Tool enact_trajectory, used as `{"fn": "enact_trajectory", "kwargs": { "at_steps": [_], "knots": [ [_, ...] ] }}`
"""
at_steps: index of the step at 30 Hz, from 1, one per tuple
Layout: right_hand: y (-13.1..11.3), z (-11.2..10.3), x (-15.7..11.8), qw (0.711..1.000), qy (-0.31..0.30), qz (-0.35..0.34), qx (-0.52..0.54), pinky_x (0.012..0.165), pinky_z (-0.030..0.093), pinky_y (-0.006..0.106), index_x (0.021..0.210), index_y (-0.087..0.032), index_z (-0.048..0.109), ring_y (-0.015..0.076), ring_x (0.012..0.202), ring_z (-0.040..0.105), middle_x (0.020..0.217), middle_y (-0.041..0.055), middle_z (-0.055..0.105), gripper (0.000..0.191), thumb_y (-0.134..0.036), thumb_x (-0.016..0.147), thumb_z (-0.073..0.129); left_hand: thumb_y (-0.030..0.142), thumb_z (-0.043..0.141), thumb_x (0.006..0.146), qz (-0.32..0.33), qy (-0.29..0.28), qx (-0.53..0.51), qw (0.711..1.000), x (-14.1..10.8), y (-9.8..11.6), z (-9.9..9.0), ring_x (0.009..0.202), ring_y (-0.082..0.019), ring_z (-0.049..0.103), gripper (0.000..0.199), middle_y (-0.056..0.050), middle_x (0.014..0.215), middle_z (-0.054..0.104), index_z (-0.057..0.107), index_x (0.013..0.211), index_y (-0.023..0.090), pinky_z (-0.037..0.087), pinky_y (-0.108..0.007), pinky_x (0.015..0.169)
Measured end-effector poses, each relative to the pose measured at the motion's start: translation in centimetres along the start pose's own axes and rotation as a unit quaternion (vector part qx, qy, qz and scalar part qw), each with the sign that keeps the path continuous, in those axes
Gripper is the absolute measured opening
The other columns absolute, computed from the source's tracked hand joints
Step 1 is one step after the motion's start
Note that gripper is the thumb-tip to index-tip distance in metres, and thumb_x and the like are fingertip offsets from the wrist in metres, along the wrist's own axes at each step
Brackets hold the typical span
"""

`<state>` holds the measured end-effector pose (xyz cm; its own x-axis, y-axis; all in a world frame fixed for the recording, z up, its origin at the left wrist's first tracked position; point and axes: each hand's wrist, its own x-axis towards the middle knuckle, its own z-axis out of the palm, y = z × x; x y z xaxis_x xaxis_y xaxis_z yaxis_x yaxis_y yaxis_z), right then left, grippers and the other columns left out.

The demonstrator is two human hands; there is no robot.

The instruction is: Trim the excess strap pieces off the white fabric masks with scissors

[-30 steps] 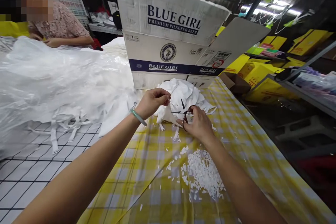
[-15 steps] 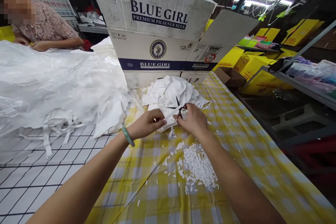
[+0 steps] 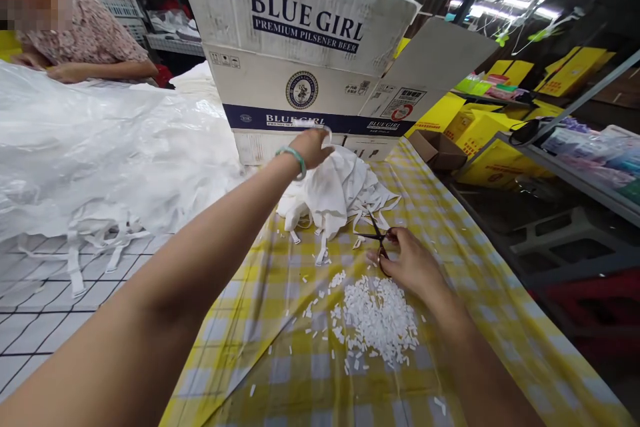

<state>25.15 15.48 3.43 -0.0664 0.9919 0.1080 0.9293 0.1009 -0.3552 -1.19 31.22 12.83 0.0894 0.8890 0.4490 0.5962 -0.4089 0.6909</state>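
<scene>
My left hand (image 3: 311,147), with a green bangle at the wrist, is raised over the heap of white cloth pieces (image 3: 340,190) and holds a white cloth piece whose strap curls above the fingers. My right hand (image 3: 407,257) grips dark scissors (image 3: 381,237) by the handles, their blades spread apart and pointing at the heap. Straps with small clips dangle from the heap's front edge. Below the scissors lies a pile of small white snippets (image 3: 383,320) on the yellow checked cloth (image 3: 280,360).
An open BLUE GIRL carton (image 3: 300,60) stands behind the heap. White material under clear plastic (image 3: 110,147) covers the left side. A person in a patterned top (image 3: 95,30) is at the back left. Right of the table are yellow boxes (image 3: 480,133) and a shelf (image 3: 590,173).
My left hand has moved up and forward with white cloth in it. My right hand has shifted right and slightly nearer with the scissors. The cloth heap has changed shape.
</scene>
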Motion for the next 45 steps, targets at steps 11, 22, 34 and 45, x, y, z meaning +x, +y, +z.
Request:
{"fn": "enact_trajectory", "kwargs": {
  "at_steps": [11, 22, 34, 45],
  "knots": [
    [1.0, 0.7, -5.1, 0.986, -0.042, 0.058, 0.151, 0.076, 0.054, 0.044, 0.105, -0.024, 0.053, 0.0323, 0.089, 0.069, 0.091, 0.0098, 0.071, 0.068, -0.070, 0.058, 0.070, 0.013, 0.050, 0.085, -0.126, 0.053, 0.238, 0.962, -23.5, -7.1, -7.3, 0.100, -0.029, 0.055, 0.011, -0.012, 0.097, 0.059, 0.058, 0.089, 0.019, 0.045, -0.044, 0.088],
    [-12.9, 2.3, -9.7, 0.928, -0.148, -0.139, 0.311, 0.087, 0.052, 0.037, 0.106, -0.027, 0.050, 0.0232, 0.098, 0.064, 0.109, 0.0060, 0.065, 0.047, -0.047, 0.073, 0.076, 0.019, 0.047, 0.090, -0.061, -0.113, 0.168, 0.977, -34.1, 1.4, -12.6, 0.076, -0.020, 0.056, 0.014, -0.006, 0.078, 0.060, 0.054, 0.078, 0.021, 0.046, -0.031, 0.067],
    [-13.5, 5.7, -16.6, 0.931, -0.156, -0.138, 0.300, 0.089, 0.050, 0.037, 0.102, -0.026, 0.047, 0.0203, 0.094, 0.062, 0.107, 0.0046, 0.063, 0.033, -0.026, 0.077, 0.069, -0.006, 0.047, 0.071, -0.016, -0.138, 0.253, 0.957, -35.5, -3.8, -13.6, 0.116, -0.031, 0.052, 0.044, -0.015, 0.120, 0.061, 0.068, 0.102, 0.017, 0.049, -0.049, 0.097],
    [-15.3, 5.5, -16.4, 0.914, -0.157, -0.141, 0.347, 0.089, 0.049, 0.035, 0.100, -0.025, 0.051, 0.0192, 0.092, 0.062, 0.101, 0.0024, 0.063, 0.033, -0.033, 0.076, 0.073, 0.009, 0.055, 0.084, 0.073, -0.206, 0.228, 0.949, -36.6, -3.5, -14.8, 0.127, -0.034, 0.048, 0.016, -0.015, 0.123, 0.063, 0.066, 0.077, 0.018, 0.041, -0.052, 0.105]
  ]
}}
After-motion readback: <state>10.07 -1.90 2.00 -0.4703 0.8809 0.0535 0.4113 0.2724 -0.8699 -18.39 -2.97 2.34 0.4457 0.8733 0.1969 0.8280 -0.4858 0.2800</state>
